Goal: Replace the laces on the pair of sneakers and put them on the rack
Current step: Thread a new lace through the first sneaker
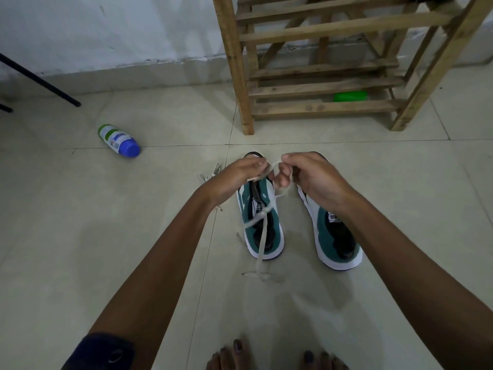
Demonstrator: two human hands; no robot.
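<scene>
Teal-and-white sneakers sat side by side on the tile floor (373, 182), just in front of the wooden rack (320, 84), toes toward it. Left sneaker (264, 231) was half hidden under my hands; right sneaker (336, 236) just beside it, under my right wrist. Left hand (237, 180) pinched the cream lace (262, 236) above the left sneaker's toe end. Right hand (312, 177) had fingers curled round the same lace, close to the left hand. Lace tail ran back over that shoe's heel onto the floor. Another loose lace (210, 173) lay left of the left sneaker. Blue-capped bottle (118, 140) lay well left of the rack; green bottle (350, 96) lay under its bottom shelf.
</scene>
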